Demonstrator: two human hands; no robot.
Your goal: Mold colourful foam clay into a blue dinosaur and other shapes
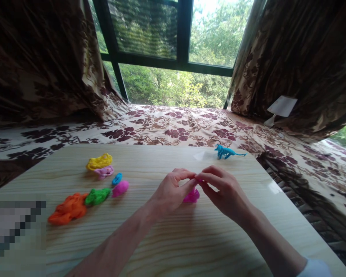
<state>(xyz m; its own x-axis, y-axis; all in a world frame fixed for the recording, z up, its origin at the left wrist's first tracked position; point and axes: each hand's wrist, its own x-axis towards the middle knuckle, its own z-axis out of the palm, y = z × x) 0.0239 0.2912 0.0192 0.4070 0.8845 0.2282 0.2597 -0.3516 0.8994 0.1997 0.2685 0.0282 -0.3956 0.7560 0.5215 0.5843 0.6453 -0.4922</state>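
My left hand (173, 190) and my right hand (219, 188) meet over the middle of the table, fingertips pinched together. Between them shows a small bit of pink modelling clay (199, 180), mostly hidden by the fingers. Just below the fingertips, a larger lump of pink modelling clay (192, 196) is partly covered by my left hand; whether it touches the held bit I cannot tell. Beyond my right hand stands a blue clay animal figure (225, 152) with thin legs and a long tail.
At the left of the wooden table (150, 246) lie lumps of clay: orange (69, 209), green (98, 196), magenta (120, 189), blue (117, 178), light pink (104, 172) and yellow (99, 161). Flowered cloth (175, 123) spreads behind the table. A white lamp (282, 105) stands at right.
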